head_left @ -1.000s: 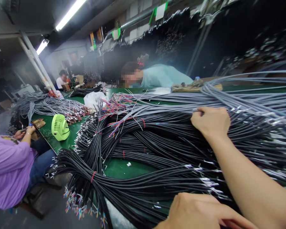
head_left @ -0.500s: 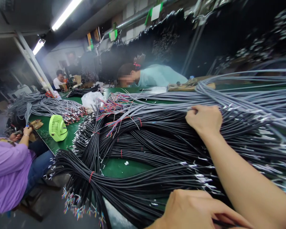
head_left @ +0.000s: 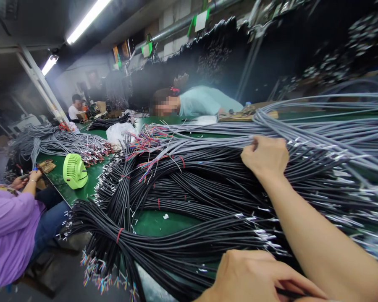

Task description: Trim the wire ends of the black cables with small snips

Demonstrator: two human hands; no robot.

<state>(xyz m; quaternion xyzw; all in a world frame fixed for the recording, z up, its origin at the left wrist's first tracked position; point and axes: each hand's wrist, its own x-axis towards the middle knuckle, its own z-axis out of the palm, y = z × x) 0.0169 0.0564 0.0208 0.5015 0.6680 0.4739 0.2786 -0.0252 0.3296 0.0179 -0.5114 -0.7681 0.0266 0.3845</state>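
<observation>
My right hand [head_left: 266, 157] reaches out over the table with its fingers curled down, closed at the edge of the grey cables [head_left: 214, 141], whose stripped ends fan out in coloured wires [head_left: 151, 144] to the left. Its fingertips are hidden behind the knuckles. Nearer to me, at the bottom of the view, my left hand [head_left: 247, 270] is bent round a black cable [head_left: 286, 292], of which a short piece shows under the fingers. Bundles of black cables [head_left: 176, 237] with white-tipped ends lie between and left of my hands, some tied with red bands.
A green fan [head_left: 74, 171] and a clear plastic bag [head_left: 121, 131] stand on the green table [head_left: 164, 224]. More grey cables [head_left: 63, 140] lie at the far left. A person in purple [head_left: 11, 235] sits left; another in light teal [head_left: 208, 100] leans over the far side.
The whole view has shifted slightly left. Both hands keep nearly the same places against the cables. A little more of the black cable shows under my left fingers.
</observation>
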